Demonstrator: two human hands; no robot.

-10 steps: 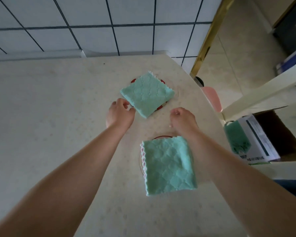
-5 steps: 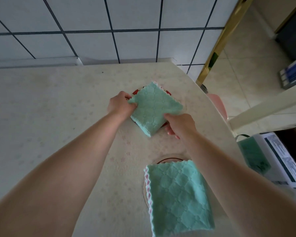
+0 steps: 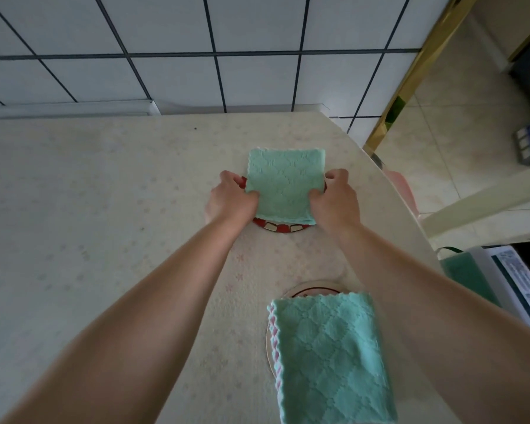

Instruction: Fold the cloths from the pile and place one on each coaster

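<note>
A folded mint-green cloth (image 3: 283,182) lies square on a red coaster (image 3: 280,227) at the far middle of the table. My left hand (image 3: 230,200) pinches its left edge and my right hand (image 3: 334,198) pinches its right edge, thumbs on top. Nearer to me, a second folded green cloth (image 3: 331,356) with a pink scalloped edge covers a pale round coaster (image 3: 311,290), whose far rim shows. My right forearm passes beside this cloth.
The beige table (image 3: 89,240) meets a white tiled wall (image 3: 196,56) at the back. Its curved right edge drops to a tiled floor. There stand a cream chair rail (image 3: 487,203), a box (image 3: 517,286) with a green cloth on it (image 3: 465,276), and a pink object (image 3: 403,188).
The far cloth lay as a diamond with my hands beside it. Both hands have taken hold of it and turned it square on the red coaster. The view has moved forward.
</note>
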